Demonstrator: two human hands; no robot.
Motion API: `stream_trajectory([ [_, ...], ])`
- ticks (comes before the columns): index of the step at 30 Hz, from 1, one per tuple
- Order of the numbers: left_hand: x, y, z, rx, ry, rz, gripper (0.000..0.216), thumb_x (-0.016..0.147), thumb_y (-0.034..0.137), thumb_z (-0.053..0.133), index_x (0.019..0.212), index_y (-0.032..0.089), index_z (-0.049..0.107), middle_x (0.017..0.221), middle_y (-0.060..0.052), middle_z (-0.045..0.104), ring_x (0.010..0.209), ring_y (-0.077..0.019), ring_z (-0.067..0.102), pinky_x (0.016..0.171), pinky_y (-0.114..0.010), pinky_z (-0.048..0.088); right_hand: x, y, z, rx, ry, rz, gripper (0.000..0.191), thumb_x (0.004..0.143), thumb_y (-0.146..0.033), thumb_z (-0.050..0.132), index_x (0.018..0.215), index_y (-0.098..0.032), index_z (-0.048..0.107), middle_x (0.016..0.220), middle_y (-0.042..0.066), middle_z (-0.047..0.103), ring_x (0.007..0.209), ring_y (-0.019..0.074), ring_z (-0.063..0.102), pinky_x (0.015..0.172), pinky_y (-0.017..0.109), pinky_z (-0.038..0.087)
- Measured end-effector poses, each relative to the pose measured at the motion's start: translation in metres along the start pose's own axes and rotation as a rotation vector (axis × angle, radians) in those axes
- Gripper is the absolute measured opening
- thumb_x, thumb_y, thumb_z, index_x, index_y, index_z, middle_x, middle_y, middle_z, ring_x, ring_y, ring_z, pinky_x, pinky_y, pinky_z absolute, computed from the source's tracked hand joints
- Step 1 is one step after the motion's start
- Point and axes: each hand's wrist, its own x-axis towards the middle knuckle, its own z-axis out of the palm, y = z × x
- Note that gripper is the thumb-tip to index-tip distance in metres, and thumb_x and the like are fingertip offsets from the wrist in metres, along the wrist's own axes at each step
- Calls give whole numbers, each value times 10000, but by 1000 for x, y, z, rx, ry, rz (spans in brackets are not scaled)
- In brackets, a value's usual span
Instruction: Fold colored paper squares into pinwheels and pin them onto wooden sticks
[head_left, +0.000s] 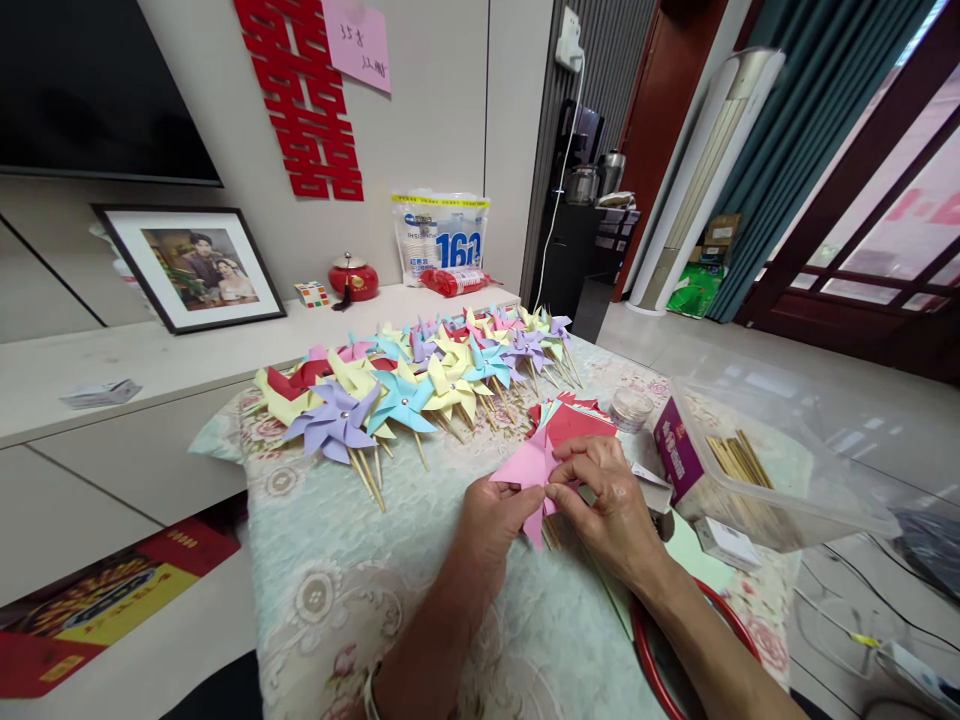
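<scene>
Both my hands pinch a pink paper pinwheel point(527, 468) over the lace-covered table point(337, 580). My left hand point(491, 525) grips its lower left edge with closed fingers. My right hand point(607, 505) presses its fingertips on the pinwheel's centre from the right. Under and behind the pink piece lies a stack of cut coloured paper squares point(574, 420), red on top. A long row of finished pinwheels point(405, 390) on wooden sticks lies across the far side of the table.
A clear plastic box point(757, 460) with wooden sticks stands at the right. A small round clear container point(631, 408) sits behind the paper stack. A red hoop point(652, 660) lies by my right forearm. A low cabinet point(150, 350) with a framed photo stands left.
</scene>
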Motion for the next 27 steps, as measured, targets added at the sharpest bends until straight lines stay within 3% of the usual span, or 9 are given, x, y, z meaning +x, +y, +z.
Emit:
stream_trajectory([
  [7, 7, -7, -2, 46, -13, 80, 327, 547, 204, 792, 859, 115, 755, 735, -36, 735, 701, -182, 639, 659, -260, 483, 0, -1, -1, 22, -27, 63, 115, 823, -170, 676, 714, -205, 665, 1004, 82, 654, 1012, 281, 545, 885, 459, 405],
  [13, 4, 1, -1, 127, -28, 24, 275, 501, 156, 723, 772, 110, 722, 636, -4, 682, 593, -148, 571, 569, -240, 432, 0, 3, 0, 45, -22, 119, 84, 762, -193, 736, 785, -215, 657, 1036, 90, 654, 1041, 297, 547, 910, 479, 423],
  [17, 5, -2, -5, 195, -41, -5, 192, 521, 184, 695, 702, 121, 695, 572, 7, 628, 573, -154, 553, 551, -246, 402, 1, 3, -1, 113, -33, 184, 372, 734, -218, 763, 1091, -234, 661, 1180, 101, 628, 1140, 314, 529, 976, 503, 422],
  [21, 1, -1, -7, 158, -120, -28, 223, 544, 160, 681, 762, 134, 716, 583, 13, 627, 598, -167, 571, 579, -256, 416, 3, 3, -9, 366, -98, 376, 761, 751, -314, 765, 1446, -300, 456, 1403, 98, 509, 1203, 307, 523, 1010, 502, 421],
  [24, -5, 7, -5, 110, -220, -17, 298, 576, 120, 658, 861, 131, 742, 648, -1, 676, 639, -172, 597, 651, -268, 446, 5, 6, -15, 661, -123, 551, 843, 757, -360, 772, 1500, -303, 377, 1390, 100, 513, 1086, 255, 587, 918, 427, 479],
  [27, -8, 13, -4, 105, -262, -29, 338, 582, 110, 650, 906, 126, 745, 673, -11, 697, 656, -182, 617, 677, -276, 450, 6, 7, -19, 867, -144, 659, 880, 757, -360, 790, 1516, -296, 350, 1218, 76, 601, 936, 199, 618, 807, 346, 491],
])
